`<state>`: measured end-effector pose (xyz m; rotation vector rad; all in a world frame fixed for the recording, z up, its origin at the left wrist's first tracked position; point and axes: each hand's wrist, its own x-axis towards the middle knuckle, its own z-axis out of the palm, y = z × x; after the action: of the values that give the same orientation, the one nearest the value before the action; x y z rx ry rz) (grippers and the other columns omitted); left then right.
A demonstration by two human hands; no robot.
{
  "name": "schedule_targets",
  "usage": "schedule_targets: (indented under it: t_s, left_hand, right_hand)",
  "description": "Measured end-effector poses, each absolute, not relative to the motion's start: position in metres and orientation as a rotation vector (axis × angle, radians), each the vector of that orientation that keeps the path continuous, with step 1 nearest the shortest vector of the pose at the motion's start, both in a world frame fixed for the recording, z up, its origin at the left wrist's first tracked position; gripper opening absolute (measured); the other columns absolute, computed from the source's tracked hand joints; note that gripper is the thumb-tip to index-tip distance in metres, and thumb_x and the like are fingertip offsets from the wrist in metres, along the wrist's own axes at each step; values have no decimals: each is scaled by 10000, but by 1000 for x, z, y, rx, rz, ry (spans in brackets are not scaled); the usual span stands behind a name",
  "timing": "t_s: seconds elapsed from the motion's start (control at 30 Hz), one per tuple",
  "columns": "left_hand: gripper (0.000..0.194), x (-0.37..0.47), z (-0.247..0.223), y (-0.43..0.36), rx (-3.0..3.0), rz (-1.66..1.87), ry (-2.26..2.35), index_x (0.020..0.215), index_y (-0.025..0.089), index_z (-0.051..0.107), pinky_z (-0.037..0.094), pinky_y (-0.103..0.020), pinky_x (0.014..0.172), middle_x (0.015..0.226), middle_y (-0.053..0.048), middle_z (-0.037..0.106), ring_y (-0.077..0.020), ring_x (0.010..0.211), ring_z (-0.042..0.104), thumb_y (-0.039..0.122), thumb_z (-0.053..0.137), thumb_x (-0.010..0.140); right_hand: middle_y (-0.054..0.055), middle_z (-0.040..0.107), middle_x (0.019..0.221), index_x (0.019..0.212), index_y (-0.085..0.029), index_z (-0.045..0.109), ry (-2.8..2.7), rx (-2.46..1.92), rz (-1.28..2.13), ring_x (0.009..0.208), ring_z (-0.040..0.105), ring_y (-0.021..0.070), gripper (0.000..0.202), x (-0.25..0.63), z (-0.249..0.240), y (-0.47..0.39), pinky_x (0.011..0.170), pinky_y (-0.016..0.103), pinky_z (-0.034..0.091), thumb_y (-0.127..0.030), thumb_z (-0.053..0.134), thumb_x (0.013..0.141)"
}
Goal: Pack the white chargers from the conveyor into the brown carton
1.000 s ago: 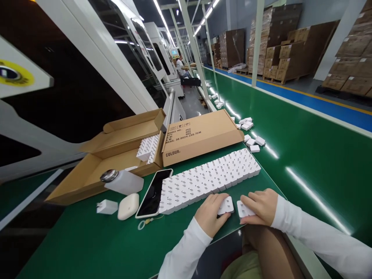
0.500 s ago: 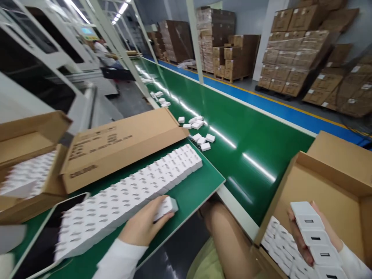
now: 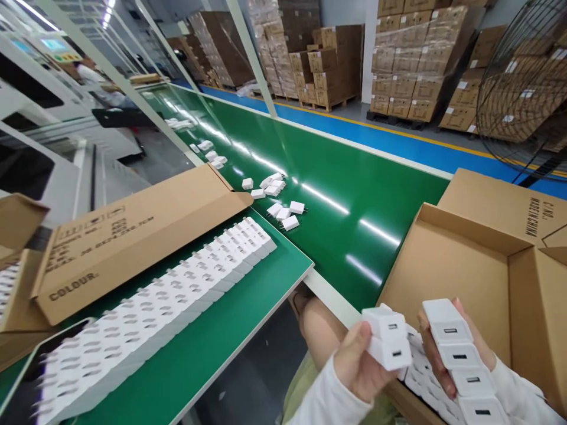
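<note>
Two white USB wall chargers (image 3: pixel 388 342), side by side with their ports toward me, are gripped in my left hand (image 3: pixel 354 363). A row of several matching chargers (image 3: pixel 463 359) is clasped in my right hand (image 3: pixel 482 339), fingers on one side and thumb on the other. Both hands are over the near part of an open carton (image 3: pixel 469 260), close together but with the chargers apart. More chargers (image 3: pixel 420 375) lie packed in that carton, partly hidden by my hands. On the green bench stands a long block of chargers (image 3: pixel 168 295), pins up.
A closed-over carton (image 3: pixel 133 224) lies behind the block, and another carton (image 3: pixel 22 295) with chargers sits at far left. Loose chargers (image 3: pixel 283 212) are scattered on the green conveyor (image 3: pixel 336 177). A fan (image 3: pixel 527 88) stands at right; stacked boxes (image 3: pixel 403 59) are behind.
My left hand has moved right from the bench edge to the carton, bringing chargers beside my right hand's row. My right hand keeps its hold. The view has turned to the right.
</note>
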<state>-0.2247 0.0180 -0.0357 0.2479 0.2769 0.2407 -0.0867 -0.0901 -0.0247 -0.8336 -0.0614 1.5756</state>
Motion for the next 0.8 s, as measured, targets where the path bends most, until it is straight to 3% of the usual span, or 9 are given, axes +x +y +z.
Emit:
schedule_targets:
  t_s: [0.13, 0.3, 0.6, 0.7, 0.8]
  left_hand:
    - [415, -209, -23, -12, 148, 198, 16, 967, 124, 650, 514, -267, 675, 870, -97, 693, -181, 754, 659, 468, 621, 738]
    - [452, -207, -11, -12, 176, 176, -11, 863, 112, 663, 469, -205, 507, 776, -89, 682, -177, 660, 651, 526, 643, 683]
    - [522, -206, -15, -14, 251, 133, -10, 833, 88, 676, 437, -193, 480, 738, -83, 639, -171, 660, 630, 582, 609, 678]
    - [517, -212, -23, -12, 293, 107, 3, 896, 89, 658, 378, -144, 417, 767, -93, 645, -166, 696, 630, 568, 574, 720]
    - [494, -217, -25, 5, 421, 137, 130, 971, 131, 613, 465, -201, 562, 829, -69, 646, -154, 730, 615, 533, 636, 685]
  right_hand:
    - [4, 572, 423, 730, -189, 490, -28, -833, 1580, 291, 518, 148, 620, -93, -25, -98, 248, 156, 305, -764, 259, 732]
    - [16, 573, 401, 705, -187, 487, 6, -827, 1628, 290, 523, 174, 645, -101, -31, -101, 224, 180, 326, -789, 254, 706]
    - [-7, 550, 408, 663, -157, 522, 55, -777, 1787, 359, 562, 161, 598, -101, -16, -88, 273, 181, 392, -751, 504, 600]
    - [-18, 476, 350, 595, -160, 491, 22, -910, 1768, 282, 494, 146, 647, -94, -14, -87, 247, 196, 349, -802, 413, 597]
    - [9, 519, 418, 614, -172, 500, -65, -1184, 1555, 303, 478, 130, 718, -75, -3, -93, 292, 223, 350, -846, 252, 627]
